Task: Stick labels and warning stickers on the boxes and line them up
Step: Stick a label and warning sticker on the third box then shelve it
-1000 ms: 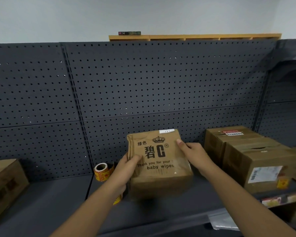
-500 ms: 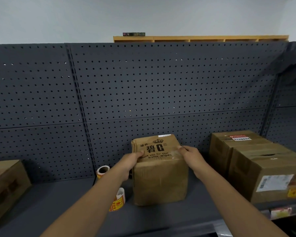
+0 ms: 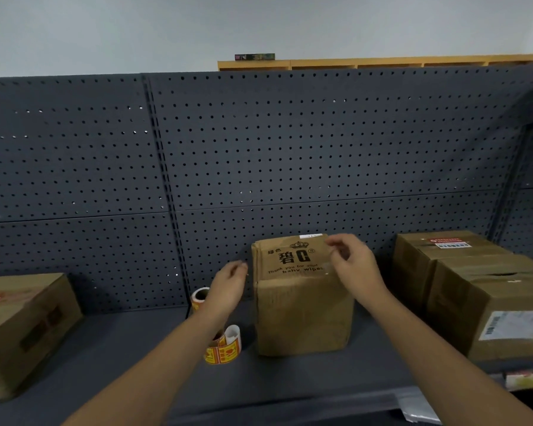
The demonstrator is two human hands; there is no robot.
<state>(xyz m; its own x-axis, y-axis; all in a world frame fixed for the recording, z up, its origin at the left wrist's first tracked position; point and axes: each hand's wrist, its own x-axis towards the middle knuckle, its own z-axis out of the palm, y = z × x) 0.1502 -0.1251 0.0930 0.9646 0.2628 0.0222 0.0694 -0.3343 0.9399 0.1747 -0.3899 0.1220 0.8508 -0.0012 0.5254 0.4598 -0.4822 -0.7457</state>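
Observation:
A brown cardboard box (image 3: 302,315) printed "baby wipes" stands upright on the dark shelf (image 3: 120,364), with a small white label at its top back edge. My left hand (image 3: 228,287) hovers just left of the box, fingers loosely curled, holding nothing. Over the box's top right corner floats my right hand (image 3: 351,265), fingers apart, off the cardboard or barely touching it. A roll of yellow-red warning stickers (image 3: 223,348) lies in front of my left wrist. A second sticker roll (image 3: 199,298) stands behind it against the pegboard.
Two labelled cardboard boxes (image 3: 490,305) stand in a row at the right, one behind the other. Another box (image 3: 22,327) sits at the far left of the shelf. A dark pegboard wall (image 3: 259,164) backs the shelf.
The box went from held and tilted toward me to standing on the shelf. Both hands have let go of it; the left drew away to the left, the right lifted slightly.

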